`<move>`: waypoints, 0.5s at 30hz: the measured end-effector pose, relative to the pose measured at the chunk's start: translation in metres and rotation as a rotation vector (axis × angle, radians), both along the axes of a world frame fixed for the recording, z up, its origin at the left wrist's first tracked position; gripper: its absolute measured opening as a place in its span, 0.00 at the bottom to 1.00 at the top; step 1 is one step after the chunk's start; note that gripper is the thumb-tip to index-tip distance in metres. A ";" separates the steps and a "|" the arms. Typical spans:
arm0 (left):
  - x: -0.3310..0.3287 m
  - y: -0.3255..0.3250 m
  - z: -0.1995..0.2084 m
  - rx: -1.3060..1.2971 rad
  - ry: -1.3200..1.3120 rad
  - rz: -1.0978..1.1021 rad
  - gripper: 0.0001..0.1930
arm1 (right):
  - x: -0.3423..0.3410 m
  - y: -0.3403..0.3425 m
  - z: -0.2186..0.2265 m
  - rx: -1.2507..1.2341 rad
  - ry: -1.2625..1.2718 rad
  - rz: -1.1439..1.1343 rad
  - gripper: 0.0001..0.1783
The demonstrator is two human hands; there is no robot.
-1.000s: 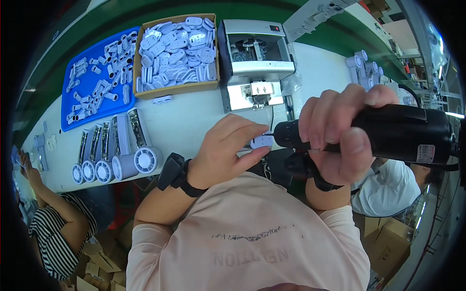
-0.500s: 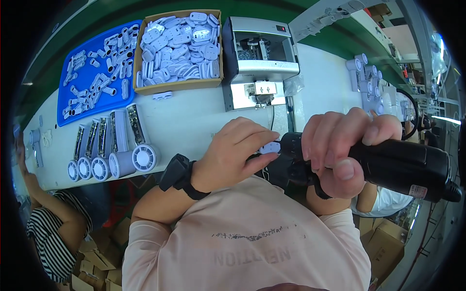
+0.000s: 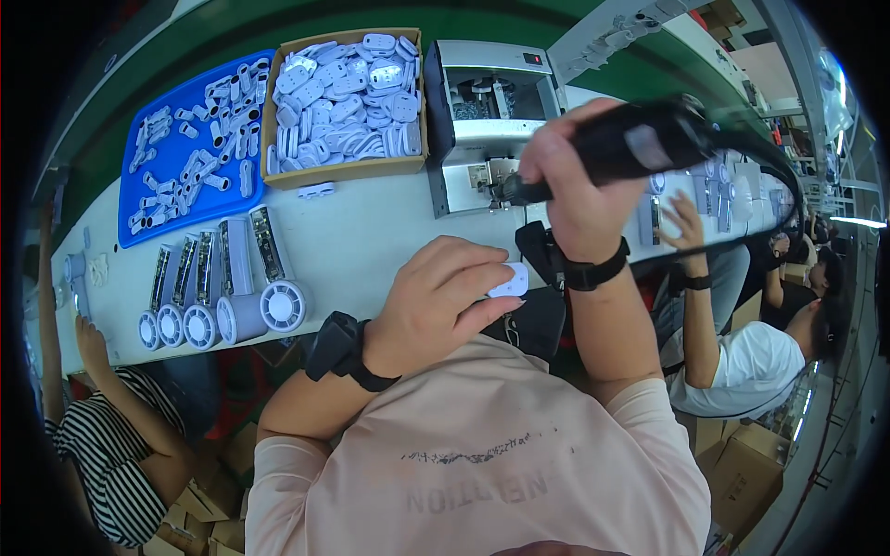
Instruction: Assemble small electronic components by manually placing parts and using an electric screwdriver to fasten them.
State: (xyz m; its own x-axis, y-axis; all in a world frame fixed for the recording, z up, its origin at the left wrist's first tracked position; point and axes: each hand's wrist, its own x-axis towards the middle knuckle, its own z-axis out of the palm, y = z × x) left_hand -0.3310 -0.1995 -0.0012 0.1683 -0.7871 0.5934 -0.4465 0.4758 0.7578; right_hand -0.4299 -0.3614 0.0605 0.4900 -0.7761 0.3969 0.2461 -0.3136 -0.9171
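My left hand point(image 3: 440, 295) pinches a small white plastic cover point(image 3: 511, 281) between thumb and fingers, close to the table's front edge. My right hand point(image 3: 586, 199) is wrapped round a black electric screwdriver point(image 3: 640, 139), its cord trailing off to the right. The screwdriver's nose points left, at the front outlet of a silver and black screw feeder point(image 3: 501, 134). Whether the bit touches a screw there is too small to tell. Black straps with boxy devices sit on both my wrists.
Left of the feeder stands a cardboard box point(image 3: 357, 173) of white covers, then a blue tray point(image 3: 219, 201) with small white parts. Several white handheld housings point(image 3: 282, 306) with exposed circuit boards line the front left edge. Co-workers sit on both sides, one in a white shirt point(image 3: 756, 366).
My right hand has carried the screwdriver up and away from the white cover to the feeder's outlet. The left hand still holds the cover. The right co-worker's arm has come into view.
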 end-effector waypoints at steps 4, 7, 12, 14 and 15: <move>0.000 0.002 0.002 -0.013 0.046 -0.014 0.22 | -0.003 0.003 0.009 0.163 0.164 0.046 0.22; -0.002 0.000 -0.001 0.000 0.041 0.002 0.21 | -0.021 0.015 -0.002 0.210 0.209 0.021 0.21; 0.003 -0.004 0.001 0.016 0.024 -0.009 0.20 | -0.043 0.029 0.059 0.101 -0.289 0.137 0.23; 0.002 -0.005 0.001 0.029 0.025 0.004 0.19 | -0.045 0.032 0.072 0.044 -0.297 0.232 0.22; 0.002 -0.007 0.002 0.034 0.025 0.011 0.19 | -0.047 0.032 0.077 -0.012 -0.305 0.333 0.20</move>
